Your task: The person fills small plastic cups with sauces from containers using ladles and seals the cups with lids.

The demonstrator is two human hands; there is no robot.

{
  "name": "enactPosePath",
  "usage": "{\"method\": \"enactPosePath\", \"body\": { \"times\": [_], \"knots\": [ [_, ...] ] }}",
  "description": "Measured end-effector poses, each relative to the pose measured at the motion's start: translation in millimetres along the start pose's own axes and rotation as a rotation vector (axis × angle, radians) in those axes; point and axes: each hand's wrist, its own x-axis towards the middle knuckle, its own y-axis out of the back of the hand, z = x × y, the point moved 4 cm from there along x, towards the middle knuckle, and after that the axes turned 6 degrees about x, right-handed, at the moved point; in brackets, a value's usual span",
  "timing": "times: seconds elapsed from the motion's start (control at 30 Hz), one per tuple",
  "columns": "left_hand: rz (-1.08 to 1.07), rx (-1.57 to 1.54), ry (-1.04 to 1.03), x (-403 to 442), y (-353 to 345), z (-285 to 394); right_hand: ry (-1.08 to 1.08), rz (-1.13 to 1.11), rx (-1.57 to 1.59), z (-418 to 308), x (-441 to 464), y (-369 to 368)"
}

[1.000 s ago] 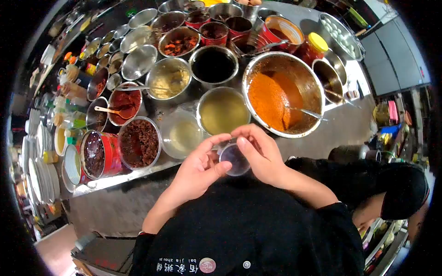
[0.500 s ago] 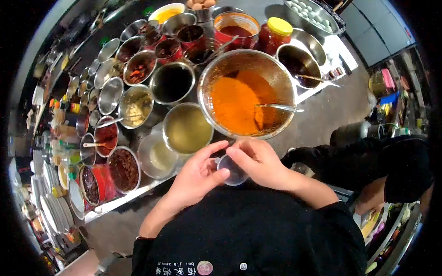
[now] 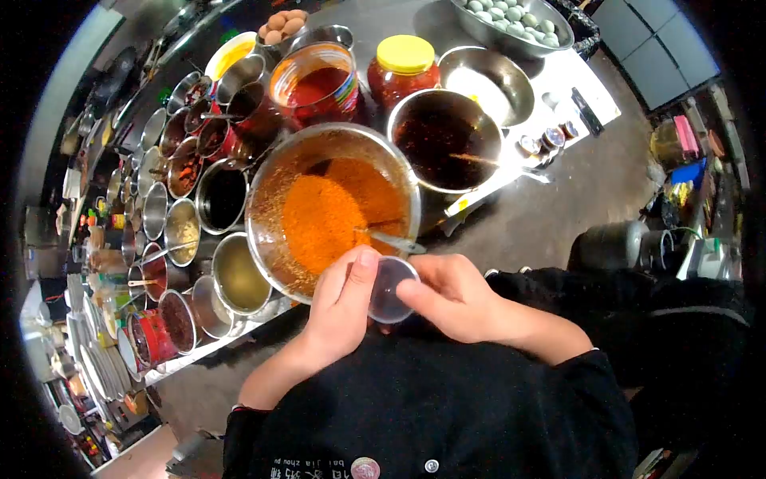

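And there's the clear round container (image 3: 392, 299), right between your hands, in front of your black shirt (image 3: 447, 391); your left hand (image 3: 339, 303) is closed on its left side, thumb pointing up; your right hand (image 3: 455, 299) clamps the other side, thumb at the rim; just beyond sits the big metal bowl (image 3: 399, 185), orange seasoning (image 3: 319, 219) inside.

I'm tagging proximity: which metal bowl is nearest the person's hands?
The large metal bowl of orange contents: in view, the left hand overlaps its near edge, while the others, like the dark-liquid bowl, stand clear of both hands.
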Motion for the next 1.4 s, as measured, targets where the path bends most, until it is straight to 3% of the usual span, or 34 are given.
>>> {"method": "enactPosePath", "body": {
  "times": [0.1,0.23,0.5,0.57,0.63,0.77,0.93,0.97,1.0,1.07,1.23,1.3,1.37,1.4],
  "knots": [
    [0.056,-0.029,-0.169,16.9,-19.1,2.2,-0.025,-0.069,0.018,-4.0,-3.0,23.4],
    [-0.018,-0.062,-0.056,27.8,-34.3,6.5,0.011,-0.105,0.006,-4.6,-7.6,44.5],
    [-0.066,-0.076,-0.047,37.5,-51.0,17.1,0.097,-0.092,0.056,9.0,-12.5,60.3],
    [-0.025,0.075,-0.095,41.0,-52.4,17.7,0.073,-0.056,0.131,10.2,-13.8,62.2],
    [-0.005,0.108,-0.04,42.8,-53.3,15.7,0.134,-0.053,-0.073,-7.2,-13.5,68.2],
    [-0.068,0.075,-0.039,45.0,-59.6,13.0,0.088,-0.012,0.067,-2.3,-13.5,73.1],
    [-0.065,0.139,-0.022,49.0,-65.3,14.4,0.065,0.008,-0.084,-4.0,-17.7,83.2],
    [-0.074,0.145,-0.028,50.0,-67.1,15.3,0.246,0.049,-0.185,-6.8,-20.0,86.3],
    [-0.022,0.144,-0.033,51.6,-66.6,16.4,0.253,0.06,-0.188,-11.3,-20.9,89.4],
    [0.074,0.089,0.004,57.5,-72.0,19.6,0.621,0.17,-0.393,-35.2,-29.4,94.4],
    [0.033,0.223,-0.015,75.3,-79.1,9.1,0.636,0.19,-0.562,-29.4,-32.7,105.9],
    [-0.004,-0.181,0.047,79.9,-80.1,-3.8,0.656,0.253,-0.53,-37.2,-38.5,118.6],
    [-0.097,-0.265,-0.017,81.4,-76.3,3.8,0.628,0.376,-0.579,-46.2,-45.4,138.8],
    [-0.089,-0.164,-0.027,79.2,-73.7,11.9,0.611,0.453,-0.615,-52.6,-48.6,153.2]
  ]
}}
